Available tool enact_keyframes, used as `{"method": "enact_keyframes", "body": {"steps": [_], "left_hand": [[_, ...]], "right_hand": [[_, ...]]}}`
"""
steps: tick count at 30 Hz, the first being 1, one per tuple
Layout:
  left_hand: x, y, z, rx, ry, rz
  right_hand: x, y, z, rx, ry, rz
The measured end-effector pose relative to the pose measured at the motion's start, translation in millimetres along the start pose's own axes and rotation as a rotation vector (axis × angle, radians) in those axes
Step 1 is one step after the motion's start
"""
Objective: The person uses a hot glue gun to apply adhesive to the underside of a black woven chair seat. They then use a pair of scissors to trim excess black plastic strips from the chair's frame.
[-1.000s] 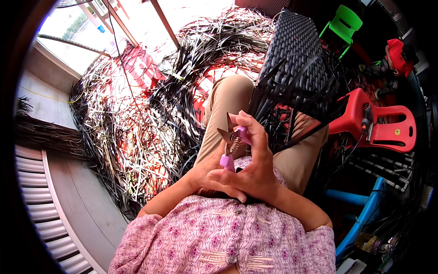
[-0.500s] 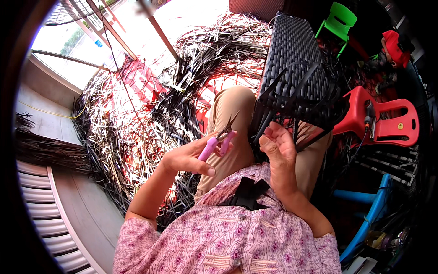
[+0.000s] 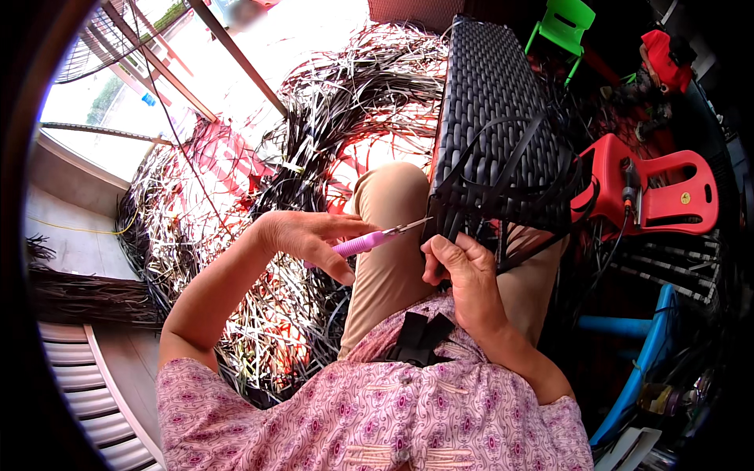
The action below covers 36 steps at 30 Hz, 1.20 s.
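Observation:
My left hand (image 3: 308,239) holds a pair of small snips with pink handles (image 3: 360,244); their metal blades (image 3: 408,226) point right, toward the near end of a black woven wicker piece (image 3: 491,102). That long piece rests against my legs, with loose black strips (image 3: 503,149) looping off its near end. My right hand (image 3: 469,275) is closed just below that end, close to the tips of the snips. Its thumb presses on the curled fingers; what is pinched there, if anything, I cannot make out.
A large heap of black strips (image 3: 236,259) covers the floor on the left. A red plastic chair (image 3: 613,177) stands to the right, a blue frame (image 3: 644,369) below it. Far right are a green chair (image 3: 567,27) and a person in red (image 3: 666,63).
The snips have turned from pointing up and away to pointing right. My left hand has moved slightly left. My right hand has shifted left and its fingers have curled closed.

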State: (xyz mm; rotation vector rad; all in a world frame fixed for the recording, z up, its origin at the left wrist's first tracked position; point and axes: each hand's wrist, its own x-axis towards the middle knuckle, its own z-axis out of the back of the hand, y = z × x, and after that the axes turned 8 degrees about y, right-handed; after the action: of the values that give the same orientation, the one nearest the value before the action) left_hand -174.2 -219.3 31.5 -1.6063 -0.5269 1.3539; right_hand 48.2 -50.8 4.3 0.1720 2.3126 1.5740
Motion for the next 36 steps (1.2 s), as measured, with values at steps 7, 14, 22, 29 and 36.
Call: {"method": "enact_keyframes", "body": {"steps": [7, 14, 22, 29, 36], "left_hand": [[9.8, -24.8, 30.6, 0.426, 0.026, -0.003], [13.6, -57.1, 56.8, 0.482, 0.064, 0.038], [20.2, -69.2, 71.4, 0.303, 0.14, 0.195], [11.3, -66.9, 53.4, 0.238, 0.024, 0.246], [1.9, -86.3, 42.8, 0.279, -0.072, 0.272]], "right_hand": [[-1.3, 5.2, -3.6, 0.027, -0.019, -0.04], [-0.5, 1.6, -4.1, 0.051, -0.03, -0.034], [0.9, -2.9, -6.9, 0.101, -0.06, -0.01], [-0.5, -3.6, -8.0, 0.101, -0.049, -0.001], [-1.7, -3.0, -7.8, 0.112, -0.04, -0.003]]}}
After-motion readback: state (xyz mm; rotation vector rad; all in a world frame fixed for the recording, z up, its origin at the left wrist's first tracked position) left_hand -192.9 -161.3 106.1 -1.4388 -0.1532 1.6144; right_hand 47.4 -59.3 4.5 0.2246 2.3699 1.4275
